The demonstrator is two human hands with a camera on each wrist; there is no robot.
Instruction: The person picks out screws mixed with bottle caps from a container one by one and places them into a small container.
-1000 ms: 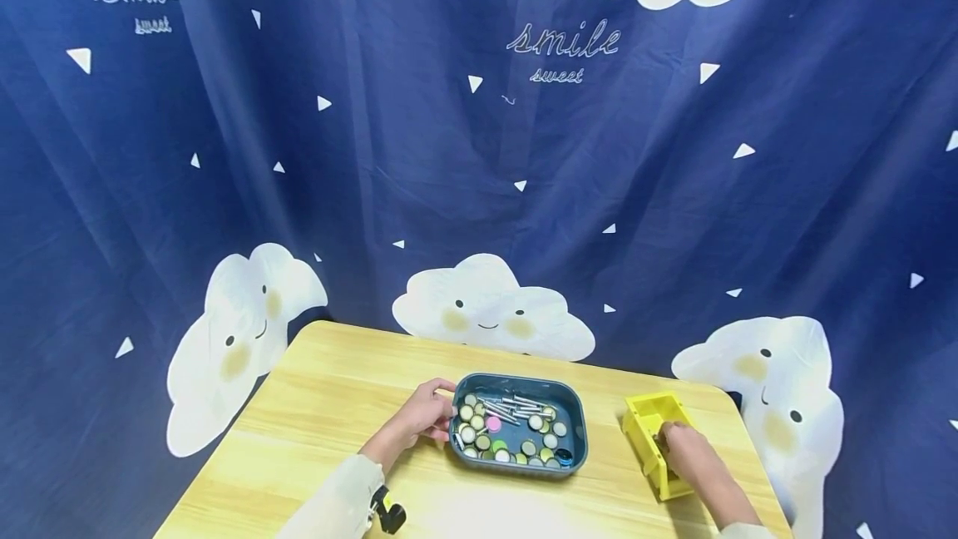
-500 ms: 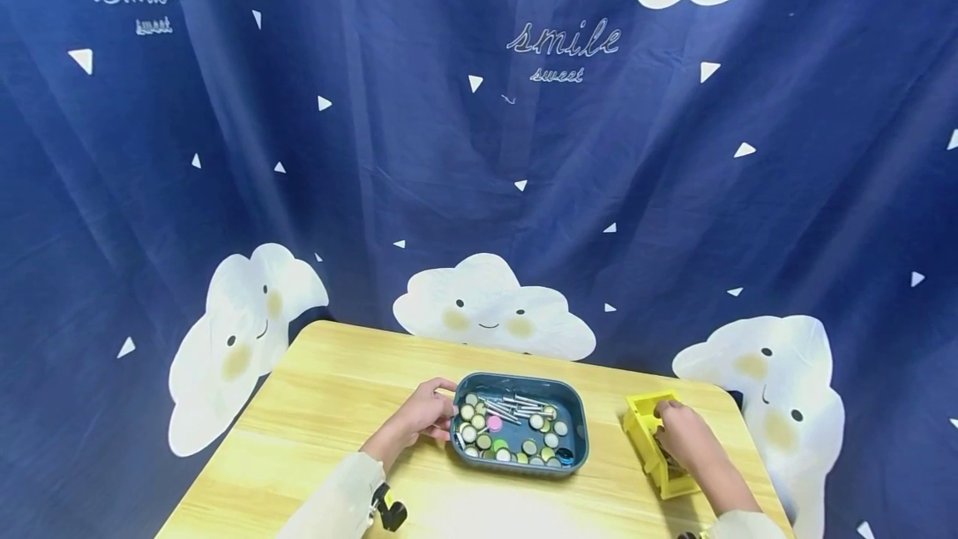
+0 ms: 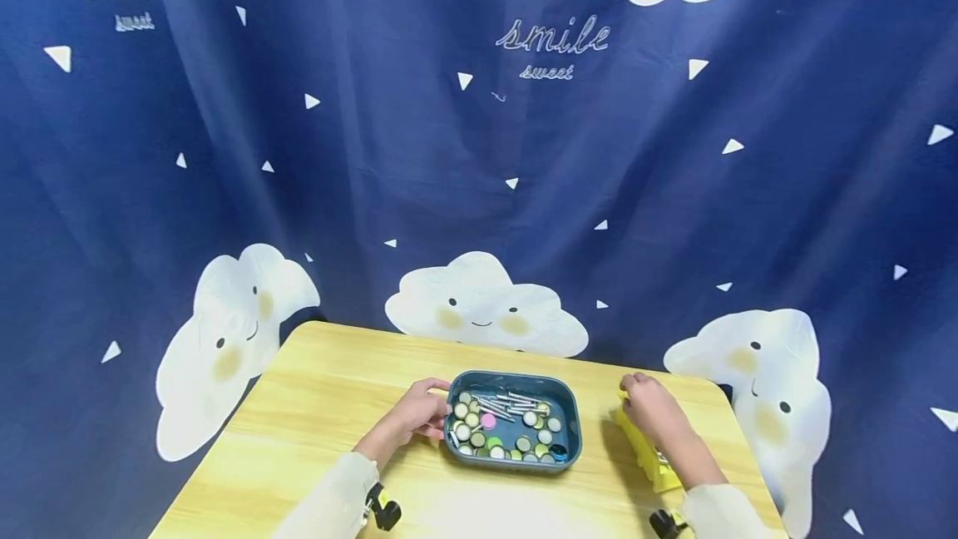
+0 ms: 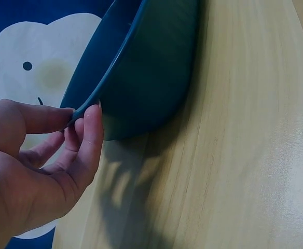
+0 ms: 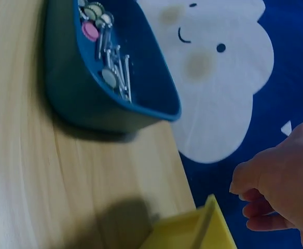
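A dark blue-green plastic tub (image 3: 550, 387) sits on the table in the head view, holding several round bottle caps (image 3: 477, 439) and screw-like metal pieces (image 3: 503, 407). My left hand (image 3: 419, 410) pinches its rim between thumb and fingers, as the left wrist view shows. At the right stands a yellow bin (image 3: 634, 442), partly covered by my right hand (image 3: 659, 412), which is over its far end. In the right wrist view the right hand's fingers are curled beside the bin's corner; I cannot tell whether a small thing is between the fingertips.
The wooden table (image 3: 359, 381) has its far edge against a blue curtain (image 3: 419, 148) with white clouds. A pink cap (image 3: 488, 420) lies among the caps. Black bands with small devices (image 3: 384, 509) sit on both wrists.
My right hand has risen out of the yellow bin and moved to its far end. My left hand stays on the tub's rim. The head view has shifted slightly.
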